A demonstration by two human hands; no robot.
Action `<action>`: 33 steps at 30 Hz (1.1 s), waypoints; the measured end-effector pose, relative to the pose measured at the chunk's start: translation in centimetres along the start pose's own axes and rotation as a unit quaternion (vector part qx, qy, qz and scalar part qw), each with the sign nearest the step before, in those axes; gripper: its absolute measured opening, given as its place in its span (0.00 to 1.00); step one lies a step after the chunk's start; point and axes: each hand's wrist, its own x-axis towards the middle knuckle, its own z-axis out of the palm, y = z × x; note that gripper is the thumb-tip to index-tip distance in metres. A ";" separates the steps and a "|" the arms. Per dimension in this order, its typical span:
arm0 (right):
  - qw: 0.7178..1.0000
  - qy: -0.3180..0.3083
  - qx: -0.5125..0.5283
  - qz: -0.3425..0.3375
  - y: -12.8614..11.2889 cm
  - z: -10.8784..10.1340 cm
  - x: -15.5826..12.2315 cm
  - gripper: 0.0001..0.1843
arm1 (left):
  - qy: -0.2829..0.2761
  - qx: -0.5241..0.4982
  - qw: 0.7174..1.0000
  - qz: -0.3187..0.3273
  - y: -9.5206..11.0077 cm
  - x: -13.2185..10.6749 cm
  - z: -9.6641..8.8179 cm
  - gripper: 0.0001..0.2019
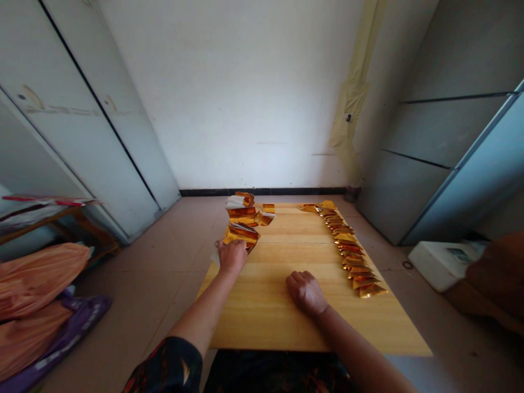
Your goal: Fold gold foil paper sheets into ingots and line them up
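A wooden table (282,311) stands in front of me. Piles of gold foil paper sheets (243,218) lie at its far left. My left hand (231,255) reaches onto the nearest pile, fingers curled down on the sheets. My right hand (305,292) rests on the bare tabletop in a loose fist, nothing visible in it. Along the right side of the table runs a row of several folded gold paper pieces (352,251), overlapping one another from the far edge toward me.
Grey cabinet doors (102,136) stand at left, a grey cabinet (446,131) at right. Orange and purple bags (41,295) lie on the floor at left. A white box (442,262) sits on the floor at right.
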 end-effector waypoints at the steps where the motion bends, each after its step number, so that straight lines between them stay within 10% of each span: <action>1: 1.000 -0.001 0.001 0.000 0.0 0.0 0.0 0.10 | -0.006 -0.014 1.000 -0.018 0.0 0.1 -0.2 0.12; 13: 1.000 -0.009 0.015 0.009 0.0 0.1 0.1 0.11 | 0.127 -0.009 0.991 -0.027 0.2 0.8 -3.8 0.16; 18: 0.976 0.005 0.193 0.102 -0.2 -0.4 0.8 0.12 | 0.163 -0.184 0.969 0.024 2.5 -0.3 -5.0 0.12; 29: 0.545 0.126 0.750 0.352 -0.7 -3.7 3.9 0.28 | -0.009 -0.630 0.772 -0.087 8.2 -5.5 -0.5 0.09; 33: 0.510 0.174 0.737 0.409 0.5 -3.5 4.3 0.29 | -0.108 -0.650 0.743 -0.117 8.7 -6.8 1.3 0.15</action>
